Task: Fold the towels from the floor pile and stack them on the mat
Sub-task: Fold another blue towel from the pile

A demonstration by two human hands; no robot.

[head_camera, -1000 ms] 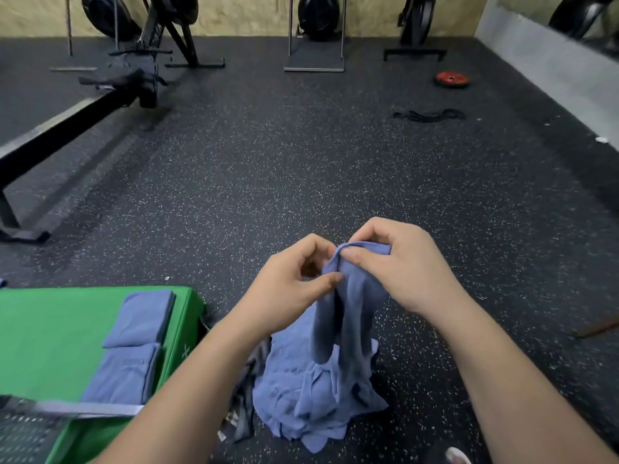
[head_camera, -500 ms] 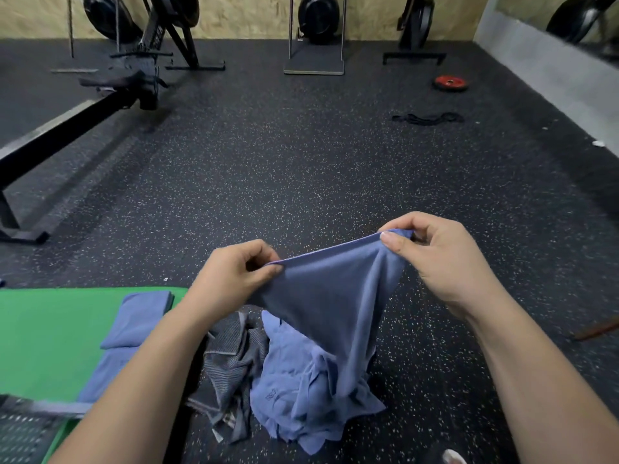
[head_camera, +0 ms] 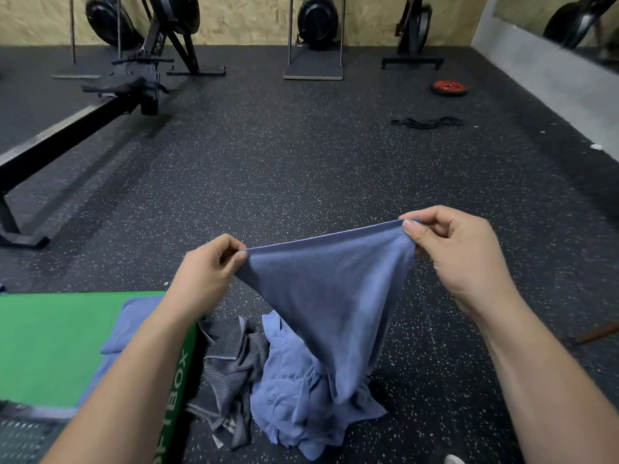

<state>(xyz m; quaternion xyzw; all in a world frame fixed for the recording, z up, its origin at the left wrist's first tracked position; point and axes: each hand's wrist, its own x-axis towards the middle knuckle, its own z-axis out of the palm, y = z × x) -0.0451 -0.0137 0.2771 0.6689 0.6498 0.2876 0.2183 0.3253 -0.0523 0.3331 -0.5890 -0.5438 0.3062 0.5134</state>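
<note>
Head view: left hand (head_camera: 204, 276) and right hand (head_camera: 459, 259) each pinch a top corner of a blue towel (head_camera: 335, 296), its upper edge taut between them. Lower end hangs onto the floor pile (head_camera: 288, 390), just beside the green mat (head_camera: 50, 346) carrying folded towels (head_camera: 129, 326).

— Where did the camera look from?
— The head: forward and down, close over the left hand (head_camera: 204, 279) and right hand (head_camera: 459, 259), reaching the far edge of the floor (head_camera: 301, 162).
</note>
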